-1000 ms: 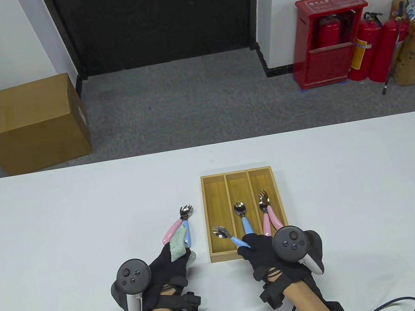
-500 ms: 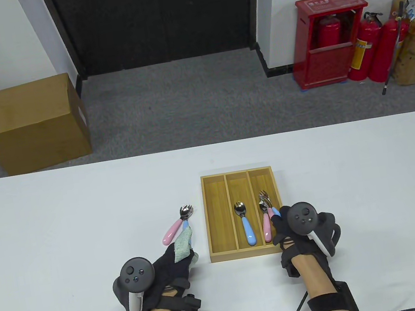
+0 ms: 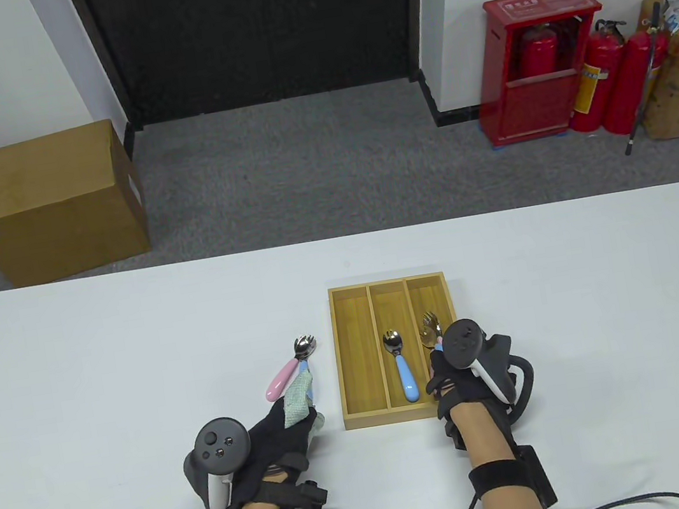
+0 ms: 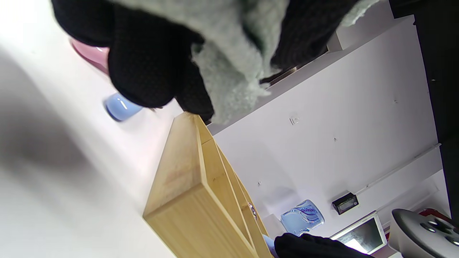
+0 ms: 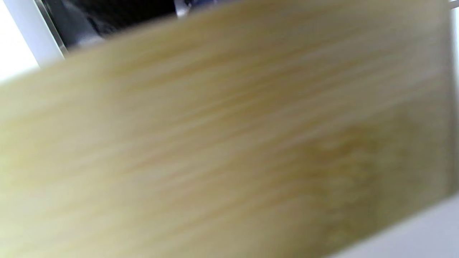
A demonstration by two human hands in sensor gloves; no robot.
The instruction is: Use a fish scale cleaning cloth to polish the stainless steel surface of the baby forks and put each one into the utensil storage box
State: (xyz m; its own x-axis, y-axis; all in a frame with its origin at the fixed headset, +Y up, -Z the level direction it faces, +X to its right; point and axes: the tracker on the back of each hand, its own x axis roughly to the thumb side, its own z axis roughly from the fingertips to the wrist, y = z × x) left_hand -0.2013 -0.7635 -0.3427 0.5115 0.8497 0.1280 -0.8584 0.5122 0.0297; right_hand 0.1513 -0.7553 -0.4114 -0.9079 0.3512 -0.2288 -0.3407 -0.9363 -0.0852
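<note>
Setting a polished baby fork into the utensil storage box (image 3: 368, 417), in the right-hand slot at the lower middle of the table view.

My right hand (image 3: 446, 379) is low over that slot beside the forks in the box (image 3: 430, 321); whether its fingers are curled on a handle I cannot tell, since the tracker hides them and the right wrist view is only blurred wood grain. I judge it best to lay the handle flat along the slot before letting go. My left hand (image 3: 278, 435), lower left of the box, pinches the cleaning cloth (image 3: 297, 400), a nubby grey-green weave. Two waiting forks (image 3: 293, 371) lie crossed on the smooth white surface (image 3: 106, 368), glossy pink and blue handles, mirror-bright steel heads. One blue-handled utensil (image 3: 401, 364) rests in the middle slot of pale, straight-grained wood.
</note>
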